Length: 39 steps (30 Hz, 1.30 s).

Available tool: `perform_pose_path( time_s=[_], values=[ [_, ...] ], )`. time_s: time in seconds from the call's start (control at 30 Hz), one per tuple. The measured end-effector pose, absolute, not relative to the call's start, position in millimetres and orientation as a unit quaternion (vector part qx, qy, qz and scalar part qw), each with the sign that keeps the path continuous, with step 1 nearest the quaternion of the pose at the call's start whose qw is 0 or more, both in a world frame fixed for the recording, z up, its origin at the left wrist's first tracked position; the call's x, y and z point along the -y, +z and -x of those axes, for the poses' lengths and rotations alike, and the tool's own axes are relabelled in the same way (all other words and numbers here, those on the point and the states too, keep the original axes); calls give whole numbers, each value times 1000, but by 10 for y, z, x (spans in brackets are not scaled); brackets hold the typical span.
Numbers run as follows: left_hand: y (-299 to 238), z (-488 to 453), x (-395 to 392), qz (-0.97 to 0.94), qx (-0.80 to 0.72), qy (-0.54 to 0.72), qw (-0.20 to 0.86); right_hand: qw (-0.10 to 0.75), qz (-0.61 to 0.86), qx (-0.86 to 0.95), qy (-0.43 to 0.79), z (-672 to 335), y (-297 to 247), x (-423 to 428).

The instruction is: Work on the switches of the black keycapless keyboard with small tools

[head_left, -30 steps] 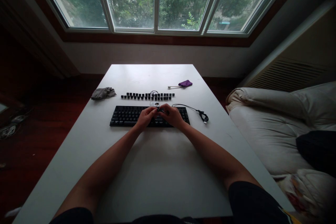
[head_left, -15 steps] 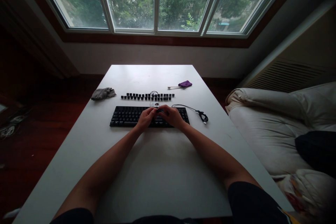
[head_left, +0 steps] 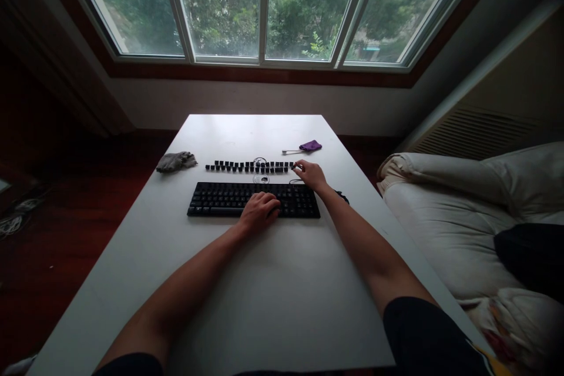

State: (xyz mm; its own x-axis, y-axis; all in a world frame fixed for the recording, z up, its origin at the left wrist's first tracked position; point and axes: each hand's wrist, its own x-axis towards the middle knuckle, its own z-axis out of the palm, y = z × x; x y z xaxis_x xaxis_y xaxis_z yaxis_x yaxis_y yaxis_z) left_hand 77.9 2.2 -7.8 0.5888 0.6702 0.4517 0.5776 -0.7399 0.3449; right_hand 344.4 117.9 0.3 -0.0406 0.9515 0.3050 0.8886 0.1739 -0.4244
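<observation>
Over the middle right of the black keyboard [head_left: 215,200] rests my left hand [head_left: 259,211], its fingers bent and lying on the keys. A dark patch shows under its fingertips, and I cannot make out what it is. My right hand [head_left: 311,175] reaches to the right end of two rows of loose black keycaps [head_left: 249,166]. Thumb and forefinger there close on a small black keycap [head_left: 294,167] at the row's end. Just behind the keyboard lies a clear round piece [head_left: 261,179] with something dark in it.
A crumpled grey cloth [head_left: 176,161] lies to the left on the white table [head_left: 264,294]. Behind the keycaps are a purple cloth [head_left: 311,145] and a thin pale stick [head_left: 291,152]. A coiled black cable [head_left: 341,195] sits partly hidden behind my right forearm. A pale sofa [head_left: 440,217] stands at right.
My hands were together over the keyboard and have parted. The right one has moved away and right to the end of the keycap rows; the left has settled on the keys.
</observation>
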Motion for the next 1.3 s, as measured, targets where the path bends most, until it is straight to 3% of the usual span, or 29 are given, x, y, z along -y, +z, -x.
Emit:
perform_pose_path(
  time_s=[0.23, 0.77, 0.97, 1.1, 1.3],
  values=[
    [-55, -768, -27, -911, -318, 255, 63, 163, 661, 730, 62, -3494, -168, -1448],
    [-88, -780, -44, -914, -317, 245, 69, 170, 665, 721, 100, -3433, -124, -1419],
    [-104, -777, -58, -916, -315, 242, 58, 267, 643, 712, 94, -3415, -13, -1284],
    [-112, -785, -58, -914, -318, 245, 60, 369, 580, 706, 171, -3320, 141, -1127],
    [-97, -799, -52, -913, -317, 246, 65, 432, 524, 705, 204, -3196, 344, -890]
  ],
)
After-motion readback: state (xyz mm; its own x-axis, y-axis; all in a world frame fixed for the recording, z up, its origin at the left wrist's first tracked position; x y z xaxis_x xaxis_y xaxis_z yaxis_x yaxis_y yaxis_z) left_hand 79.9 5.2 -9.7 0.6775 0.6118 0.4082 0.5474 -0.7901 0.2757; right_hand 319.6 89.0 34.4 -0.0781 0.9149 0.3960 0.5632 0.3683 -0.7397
